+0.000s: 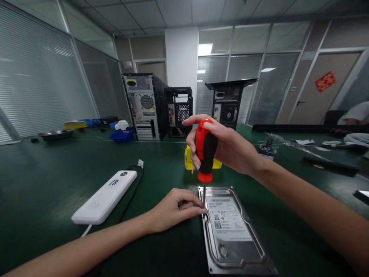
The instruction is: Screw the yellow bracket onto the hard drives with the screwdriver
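A hard drive lies flat on the green table, its labelled metal face up. My right hand is wrapped round the red and black handle of a screwdriver, held upright with the shaft pointing down at the drive's left edge. My left hand rests at that same edge, its thumb and index finger pinched at the lower end of the shaft. The tip and any screw under it are hidden by these fingers. Behind the screwdriver sits a yellow object, partly covered by my right hand.
A white power bank with a cable lies left of my left hand. Three computer cases stand at the back. A blue tray and a metal dish are at the far left. Tools and parts lie at right; a person sits beyond.
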Available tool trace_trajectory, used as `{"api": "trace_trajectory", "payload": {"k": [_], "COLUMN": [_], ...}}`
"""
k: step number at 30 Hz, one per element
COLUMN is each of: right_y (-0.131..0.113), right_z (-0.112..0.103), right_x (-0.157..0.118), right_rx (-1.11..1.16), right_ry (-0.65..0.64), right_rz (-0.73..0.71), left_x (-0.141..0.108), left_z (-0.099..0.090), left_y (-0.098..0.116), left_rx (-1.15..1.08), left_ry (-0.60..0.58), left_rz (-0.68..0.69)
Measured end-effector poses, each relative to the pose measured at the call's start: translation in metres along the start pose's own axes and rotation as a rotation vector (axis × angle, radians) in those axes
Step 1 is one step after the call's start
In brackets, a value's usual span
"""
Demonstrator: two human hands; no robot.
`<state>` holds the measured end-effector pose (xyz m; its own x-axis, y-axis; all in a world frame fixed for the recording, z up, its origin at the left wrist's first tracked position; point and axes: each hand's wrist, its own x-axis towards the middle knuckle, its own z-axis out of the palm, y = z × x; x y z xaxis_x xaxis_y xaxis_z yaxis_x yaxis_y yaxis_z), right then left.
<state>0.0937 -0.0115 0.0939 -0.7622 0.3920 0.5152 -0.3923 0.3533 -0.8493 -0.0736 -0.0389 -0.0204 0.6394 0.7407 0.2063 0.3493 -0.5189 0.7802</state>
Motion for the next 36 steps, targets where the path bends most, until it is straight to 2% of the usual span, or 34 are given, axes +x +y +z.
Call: {"api": "trace_trajectory", "payload": {"k": [5,8,17,26,31,36], "right_y": [0.0029,0.0073,0.0022,0.0095,0.0070,0.0034], "right_z": [-0.0008,0.0000,0.0058,0.0032,0.0035,0.0054], "right_x": [0.0007,0.0018,0.0000,0.0012,0.0012,0.0019], "right_rx": [-0.066,-0.026,0.039,-0.031,0.012,0.046], "right_ry": [0.033,0.046,0.059,0.110,0.136,0.108], "right_rz": [-0.048,-0.078,0.017,-0.048,-0.004,0.014], "left_x": [-0.0004,-0.0004,-0.0005,-0.0004,-0.0008,-0.0002], "left_z": [0.0001,-0.0004,0.0010,-0.0006,-0.0006,0.0000], "left_y": [0.0005,0.0001,-0.0013,-0.0006,-0.0006,-0.0022], "left_rx": [0.001,0.016,-0.008,0.014,0.019,0.001], "left_ry": [-0.006,-0.002,0.003,0.003,0.006,0.006], "left_rz": [-0.006,-0.002,-0.016,-0.017,-0.011,-0.007]}}
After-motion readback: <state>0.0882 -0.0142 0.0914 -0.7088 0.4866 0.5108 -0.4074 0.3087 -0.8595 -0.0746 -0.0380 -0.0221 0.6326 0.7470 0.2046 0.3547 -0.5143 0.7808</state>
